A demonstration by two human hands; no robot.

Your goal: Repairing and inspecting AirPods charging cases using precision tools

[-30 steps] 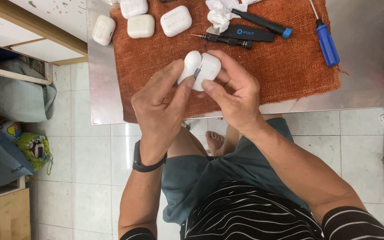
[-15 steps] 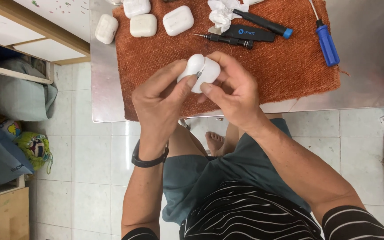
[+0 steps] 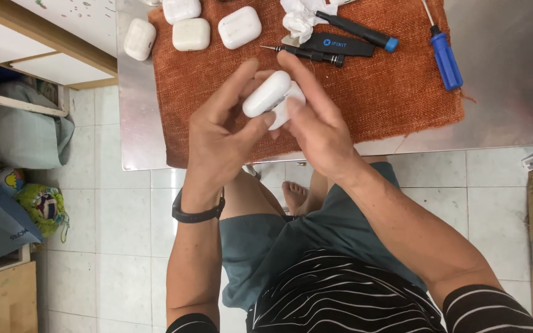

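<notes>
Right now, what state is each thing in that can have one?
White earbud case: held in both hands, lid apparently open.
Left hand: gripping the case.
Right hand: gripping the case.
Four other white cases: shut, lying at the table's far edge.
Blue-handled screwdriver: lying unused.
Black screwdriver: lying unused.

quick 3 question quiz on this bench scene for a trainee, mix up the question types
1. True or false: both hands hold the white earbud case above the orange cloth.
2. How many other white cases lie at the cloth's far left? A) one B) two C) four
3. Fill in: the screwdriver with the blue handle lies to the ____ of the hands.

Key
1. True: the left hand and right hand both grip it with their fingers.
2. C: four, one on the metal table at the cloth's edge, one partly cut off at the top.
3. Right.
</notes>
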